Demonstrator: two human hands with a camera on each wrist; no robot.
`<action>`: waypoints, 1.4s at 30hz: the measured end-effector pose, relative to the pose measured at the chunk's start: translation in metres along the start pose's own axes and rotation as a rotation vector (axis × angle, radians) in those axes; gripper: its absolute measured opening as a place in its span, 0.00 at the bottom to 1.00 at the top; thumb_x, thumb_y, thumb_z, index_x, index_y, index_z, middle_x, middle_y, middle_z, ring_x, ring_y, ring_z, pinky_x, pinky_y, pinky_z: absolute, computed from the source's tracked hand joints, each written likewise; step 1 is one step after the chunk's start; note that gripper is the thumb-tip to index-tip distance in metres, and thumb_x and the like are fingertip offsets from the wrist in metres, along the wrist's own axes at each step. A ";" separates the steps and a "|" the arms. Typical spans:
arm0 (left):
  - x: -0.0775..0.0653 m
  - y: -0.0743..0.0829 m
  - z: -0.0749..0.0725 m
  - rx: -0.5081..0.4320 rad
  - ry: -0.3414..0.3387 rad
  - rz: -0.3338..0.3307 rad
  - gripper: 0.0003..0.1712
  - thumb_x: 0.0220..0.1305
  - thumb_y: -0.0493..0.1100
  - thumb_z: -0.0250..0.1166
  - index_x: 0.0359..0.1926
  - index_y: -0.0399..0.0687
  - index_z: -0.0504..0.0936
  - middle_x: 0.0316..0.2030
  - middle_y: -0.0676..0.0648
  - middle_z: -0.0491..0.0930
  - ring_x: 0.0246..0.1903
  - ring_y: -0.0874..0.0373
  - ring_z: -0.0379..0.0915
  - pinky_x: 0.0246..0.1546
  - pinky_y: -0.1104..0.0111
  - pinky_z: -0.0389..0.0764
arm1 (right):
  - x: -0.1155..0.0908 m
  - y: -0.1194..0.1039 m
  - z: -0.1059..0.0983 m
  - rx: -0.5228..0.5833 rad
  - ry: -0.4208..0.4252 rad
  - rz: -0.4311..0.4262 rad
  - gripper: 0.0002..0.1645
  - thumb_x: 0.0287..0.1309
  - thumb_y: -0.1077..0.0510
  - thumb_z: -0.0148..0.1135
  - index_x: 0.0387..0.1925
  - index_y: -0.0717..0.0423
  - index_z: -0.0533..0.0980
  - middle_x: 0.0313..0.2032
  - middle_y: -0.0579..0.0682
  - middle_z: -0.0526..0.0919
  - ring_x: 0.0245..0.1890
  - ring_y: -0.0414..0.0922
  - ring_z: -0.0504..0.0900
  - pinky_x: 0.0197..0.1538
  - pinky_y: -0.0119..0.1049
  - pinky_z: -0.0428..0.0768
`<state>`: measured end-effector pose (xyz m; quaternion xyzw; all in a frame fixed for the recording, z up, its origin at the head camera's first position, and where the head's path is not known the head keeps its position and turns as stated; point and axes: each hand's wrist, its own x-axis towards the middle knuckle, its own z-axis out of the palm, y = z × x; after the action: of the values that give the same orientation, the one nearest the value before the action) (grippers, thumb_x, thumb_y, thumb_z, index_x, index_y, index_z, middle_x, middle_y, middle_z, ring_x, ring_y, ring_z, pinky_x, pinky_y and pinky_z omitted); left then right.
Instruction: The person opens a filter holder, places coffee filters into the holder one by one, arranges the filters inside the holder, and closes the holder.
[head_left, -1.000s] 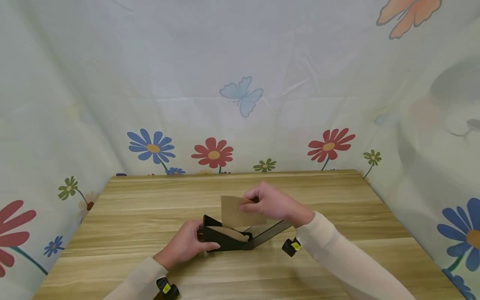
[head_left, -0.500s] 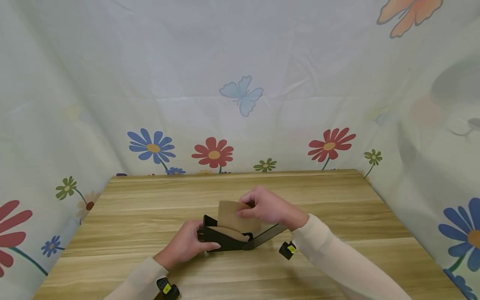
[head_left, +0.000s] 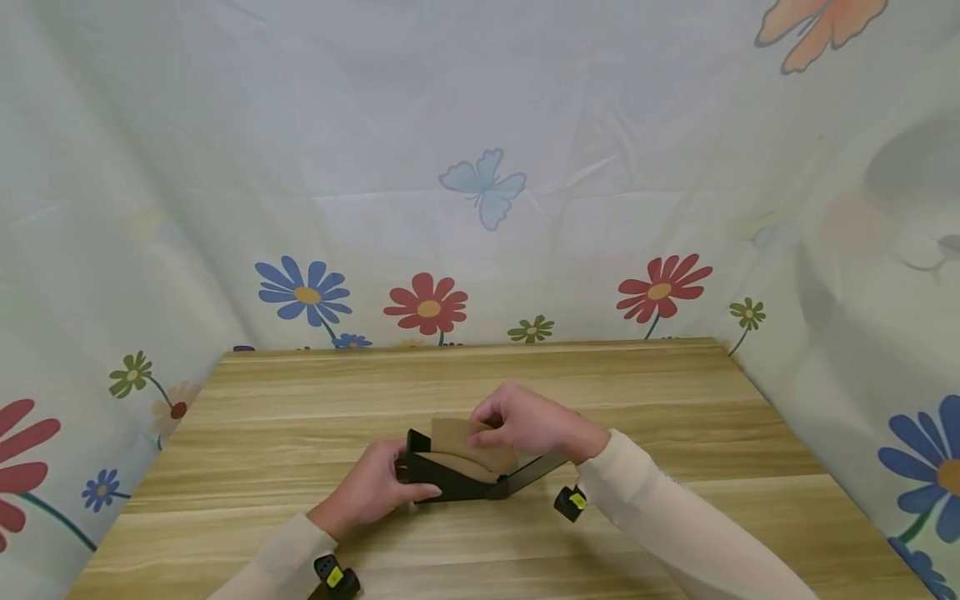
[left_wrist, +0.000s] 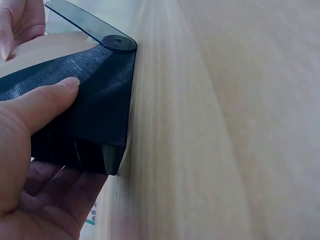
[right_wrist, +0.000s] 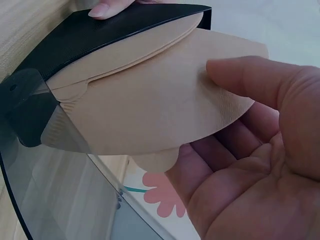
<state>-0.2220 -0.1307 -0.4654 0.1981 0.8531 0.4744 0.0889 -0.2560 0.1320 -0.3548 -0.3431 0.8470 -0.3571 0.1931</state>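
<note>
A black coffee filter holder (head_left: 453, 485) with ribbed sides sits on the table, its smoky clear lid (head_left: 536, 472) swung open to the right. My left hand (head_left: 377, 485) grips the closed end, thumb across the near side and fingers behind. Between thumb and fingers, my right hand (head_left: 534, 423) pinches a brown paper coffee filter (right_wrist: 150, 110). That filter is partly down inside the holder, its upper edge standing above the rim. In the right wrist view, other brown filters (right_wrist: 125, 60) lie beside it against the holder's wall. A rounded tab shows below the pinched filter.
The wood-grain table (head_left: 315, 400) extends on all sides of the holder. Behind and beside it hangs a pale cloth (head_left: 570, 208) printed with flowers and butterflies. A small black wrist camera (head_left: 572, 502) hangs below my right sleeve.
My right hand has moved down and slightly left, and the brown coffee filter has sunk lower into the holder. My left hand and the holder have stayed in place.
</note>
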 end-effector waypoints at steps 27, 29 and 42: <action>-0.001 0.000 0.000 0.027 0.014 -0.019 0.24 0.54 0.55 0.80 0.49 0.53 0.85 0.42 0.56 0.88 0.35 0.63 0.78 0.38 0.72 0.78 | 0.005 0.003 0.012 0.044 -0.170 0.036 0.15 0.74 0.60 0.57 0.30 0.57 0.83 0.19 0.39 0.68 0.19 0.37 0.65 0.26 0.31 0.65; -0.001 0.000 0.000 0.030 0.015 -0.018 0.24 0.54 0.55 0.80 0.49 0.53 0.85 0.42 0.56 0.88 0.36 0.63 0.78 0.38 0.73 0.79 | 0.004 0.002 0.012 0.046 -0.184 0.034 0.15 0.74 0.60 0.56 0.30 0.57 0.83 0.18 0.39 0.67 0.18 0.37 0.64 0.26 0.31 0.64; -0.001 0.003 -0.001 0.031 0.016 -0.012 0.22 0.55 0.52 0.80 0.49 0.54 0.85 0.43 0.57 0.88 0.38 0.64 0.79 0.42 0.72 0.79 | 0.004 -0.002 0.013 0.057 -0.233 0.028 0.17 0.76 0.60 0.52 0.28 0.63 0.76 0.17 0.39 0.63 0.16 0.38 0.60 0.26 0.32 0.63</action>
<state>-0.2202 -0.1303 -0.4625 0.1905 0.8623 0.4621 0.0818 -0.2509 0.1219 -0.3624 -0.3648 0.8131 -0.3357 0.3050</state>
